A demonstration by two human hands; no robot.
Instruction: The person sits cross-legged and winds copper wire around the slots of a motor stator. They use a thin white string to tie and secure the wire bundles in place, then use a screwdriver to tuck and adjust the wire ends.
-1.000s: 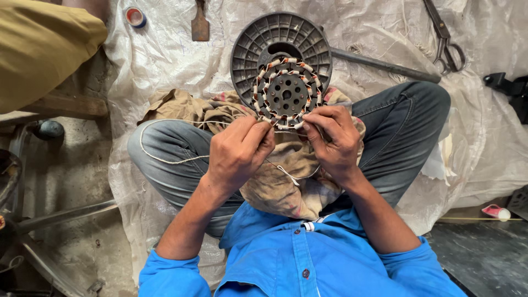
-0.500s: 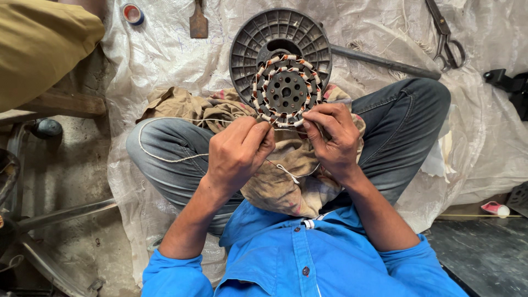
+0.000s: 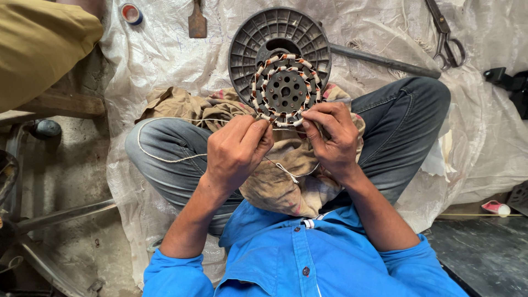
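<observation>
A round motor stator (image 3: 285,90) with copper coils wrapped in white sleeves stands on edge in my lap, above a dirty tan cloth (image 3: 275,159). My left hand (image 3: 237,149) pinches a thin white string (image 3: 165,157) at the stator's lower left rim. My right hand (image 3: 328,138) grips the lower right rim with its fingers closed on the windings. The string loops out over my left knee and also trails down between my hands.
A dark plastic spool (image 3: 278,41) lies behind the stator on white sacking. A metal rod (image 3: 385,61), scissors (image 3: 448,36), a scraper (image 3: 196,22) and a small tape roll (image 3: 131,13) lie further out. Another person's tan sleeve (image 3: 38,49) is at upper left.
Both hands stay at the stator's lower rim with only small finger movements. The stator has barely shifted.
</observation>
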